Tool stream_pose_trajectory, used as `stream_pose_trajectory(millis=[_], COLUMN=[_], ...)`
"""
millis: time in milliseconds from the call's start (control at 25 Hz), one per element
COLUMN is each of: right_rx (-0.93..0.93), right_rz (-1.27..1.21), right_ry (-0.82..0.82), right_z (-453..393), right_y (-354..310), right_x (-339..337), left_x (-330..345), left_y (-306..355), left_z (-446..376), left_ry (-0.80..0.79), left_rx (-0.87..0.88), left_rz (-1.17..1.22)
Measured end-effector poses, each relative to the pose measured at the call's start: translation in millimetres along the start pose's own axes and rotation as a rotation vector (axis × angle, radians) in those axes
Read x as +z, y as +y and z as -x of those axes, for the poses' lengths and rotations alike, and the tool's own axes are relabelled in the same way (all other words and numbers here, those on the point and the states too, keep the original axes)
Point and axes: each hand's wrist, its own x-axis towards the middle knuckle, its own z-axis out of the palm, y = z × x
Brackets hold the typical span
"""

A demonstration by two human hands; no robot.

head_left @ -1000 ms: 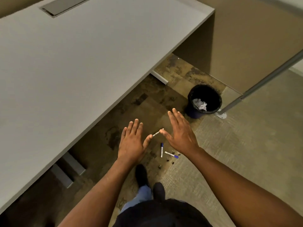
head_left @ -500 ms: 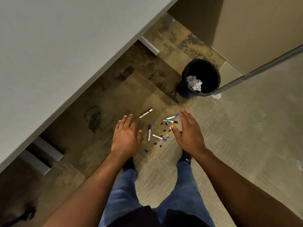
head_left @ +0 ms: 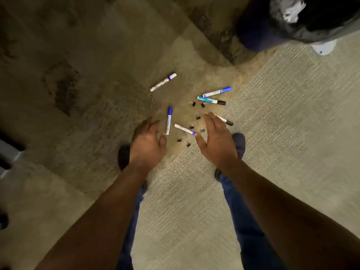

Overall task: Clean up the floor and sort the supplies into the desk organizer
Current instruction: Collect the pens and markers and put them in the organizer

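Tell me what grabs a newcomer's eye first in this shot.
A scatter of markers and small black binder clips lies on the floor, centre frame. Both open hands, the left hand and right hand, hover just above it, holding nothing. At top right stands a dark bin with crumpled paper inside.

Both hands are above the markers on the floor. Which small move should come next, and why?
Probably lower the right hand and pinch the blue-capped marker beside its thumb: both hands are open and empty, and this marker lies nearest.
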Motion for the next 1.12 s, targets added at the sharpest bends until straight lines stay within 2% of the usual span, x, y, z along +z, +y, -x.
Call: stream_pose_trajectory(millis=[80, 120, 200, 280, 360, 440, 600, 760, 880, 1000, 1120], right_rx=[0.036, 0.112, 0.378, 0.668, 0.894, 1.055, 1.077, 1.201, 1.214, 1.065, 1.043], right_rz=[-0.030, -0.088, -0.232, -0.361, -0.671, -0.975, -1.133, -1.272, -1.149, -1.075, -1.022], right_ry=[-0.037, -0.045, -0.035, -0.100, -0.106, -0.003, 0.028, 0.100, 0.151, 0.100, -0.059], right_z=[-25, -34, -61, -90, -114, -127, -149, -161, -159, -142, -114], right_y=[37, 52, 84, 117, 152, 177, 204, 206, 187, 156, 117], right_x=[44, 62, 94, 120, 140, 151, 168, 164, 156, 160, 184], left_x=[52, 74, 113, 147, 171, 189, 213, 228, 227, 216, 195], left_y=[-21, -30, -49, -64, -76, -84, -95, -95, -86, -71, -64], left_z=[-30, -42, -70, -99, -125, -145, -168, -178, -181, -177, -202], left_ry=[0.016, 0.017, -0.014, -0.048, -0.092, -0.113, -0.123, -0.147, -0.093, 0.027, 0.169], left_rx=[-0.023, -0.038, -0.119, -0.217, -0.271, -0.307, -0.393, -0.340, -0.317, -0.231, -0.071], left_rz=[-0.013, -0.022, -0.025, -0.023, -0.036, -0.053, -0.100, -0.170, -0.049, 0.063, -0.065])
